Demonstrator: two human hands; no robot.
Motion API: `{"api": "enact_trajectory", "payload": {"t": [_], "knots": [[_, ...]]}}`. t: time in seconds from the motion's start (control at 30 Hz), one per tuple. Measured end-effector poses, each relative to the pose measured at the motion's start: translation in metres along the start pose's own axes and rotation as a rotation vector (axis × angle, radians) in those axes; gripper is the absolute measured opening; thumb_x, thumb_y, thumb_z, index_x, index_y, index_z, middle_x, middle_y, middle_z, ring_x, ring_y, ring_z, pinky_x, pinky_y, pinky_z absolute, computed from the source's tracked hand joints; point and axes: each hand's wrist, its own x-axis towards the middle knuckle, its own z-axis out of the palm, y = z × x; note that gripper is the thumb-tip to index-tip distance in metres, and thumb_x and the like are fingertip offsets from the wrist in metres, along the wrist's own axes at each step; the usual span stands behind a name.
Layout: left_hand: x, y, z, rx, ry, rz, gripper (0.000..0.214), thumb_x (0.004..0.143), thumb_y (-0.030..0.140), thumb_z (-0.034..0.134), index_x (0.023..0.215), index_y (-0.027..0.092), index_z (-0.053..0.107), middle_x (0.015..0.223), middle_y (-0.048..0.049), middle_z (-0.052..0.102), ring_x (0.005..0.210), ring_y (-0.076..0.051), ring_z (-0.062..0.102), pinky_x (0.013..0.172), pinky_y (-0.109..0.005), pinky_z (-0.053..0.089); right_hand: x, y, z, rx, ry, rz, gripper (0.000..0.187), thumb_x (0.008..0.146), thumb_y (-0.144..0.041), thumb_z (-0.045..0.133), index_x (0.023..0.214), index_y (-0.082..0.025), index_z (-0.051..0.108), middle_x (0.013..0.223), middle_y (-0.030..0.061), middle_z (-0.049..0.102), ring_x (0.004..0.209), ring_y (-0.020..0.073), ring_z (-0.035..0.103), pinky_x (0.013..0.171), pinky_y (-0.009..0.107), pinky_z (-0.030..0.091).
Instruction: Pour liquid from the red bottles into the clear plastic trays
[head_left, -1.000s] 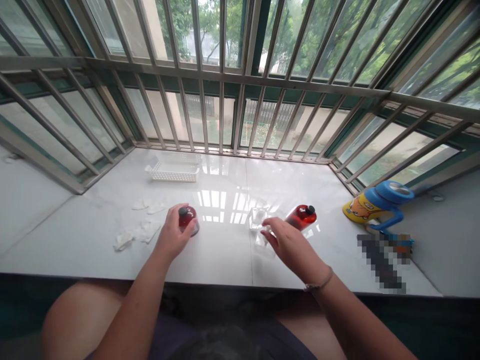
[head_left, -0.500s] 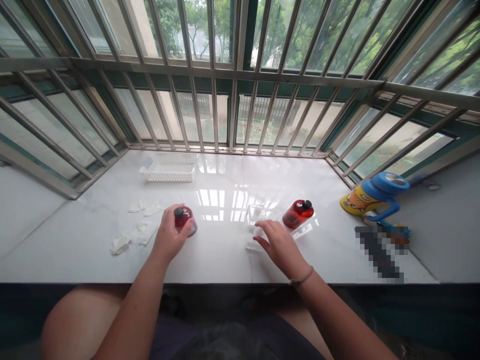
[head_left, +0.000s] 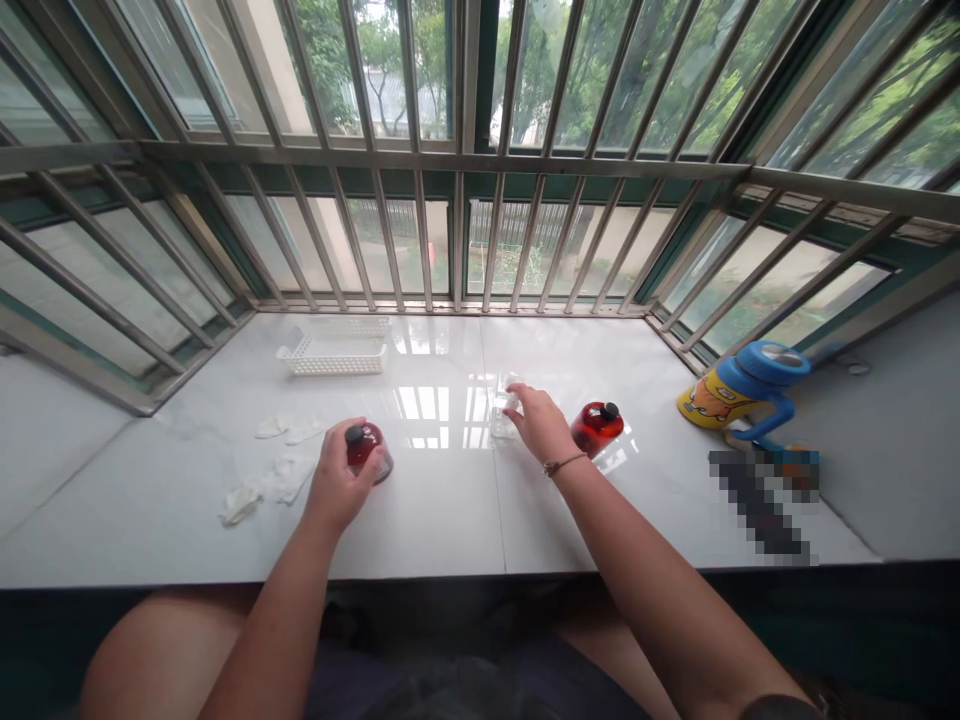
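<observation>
My left hand (head_left: 339,480) is wrapped around a dark red bottle (head_left: 371,442) with a black cap, upright on the white counter. My right hand (head_left: 541,425) is at a small clear container (head_left: 502,425), thumb and fingers closed about its upper right part. The container is see-through, and its exact kind is hard to make out. Just right of that hand stands a second red bottle (head_left: 598,428) with a black cap, partly covered by the hand and wrist.
Crumpled white cloth-like pieces (head_left: 289,478) lie left of my left hand. A white perforated basket (head_left: 336,352) sits near the window bars (head_left: 457,240). On the right are a blue and yellow flask (head_left: 742,385) and a blurred-out dark item (head_left: 761,505).
My right hand has moved forward to the clear container, which now sits slightly farther back. My left hand stays around its red bottle.
</observation>
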Motion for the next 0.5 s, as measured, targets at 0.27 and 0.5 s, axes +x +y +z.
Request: {"api": "enact_trajectory", "payload": {"t": [0.27,0.5], "knots": [[0.0,0.0,0.001,-0.004,0.007,-0.002,0.048,0.1,0.046,0.066,0.142,0.025,0.057,0.144,-0.0136,0.06,0.136,-0.035,0.061,0.117,-0.058,0.053,-0.034,-0.042,-0.009,0.046,-0.105,-0.116,0.032,0.101,-0.019,0.073,0.132,-0.024,0.064,0.117,0.0101,0.076,0.111,0.0295,0.071,0.093,0.045,0.06],[-0.001,0.0,0.001,0.0,0.011,-0.018,0.049,0.099,0.046,0.067,0.143,0.026,0.057,0.146,-0.0127,0.061,0.137,-0.035,0.061,0.118,-0.056,0.053,-0.105,-0.056,-0.037,0.129,-0.002,-0.275,0.06,0.1,-0.034,0.079,0.153,-0.033,0.051,0.146,0.0144,0.063,0.136,0.0353,0.062,0.112,0.057,0.057]]}}
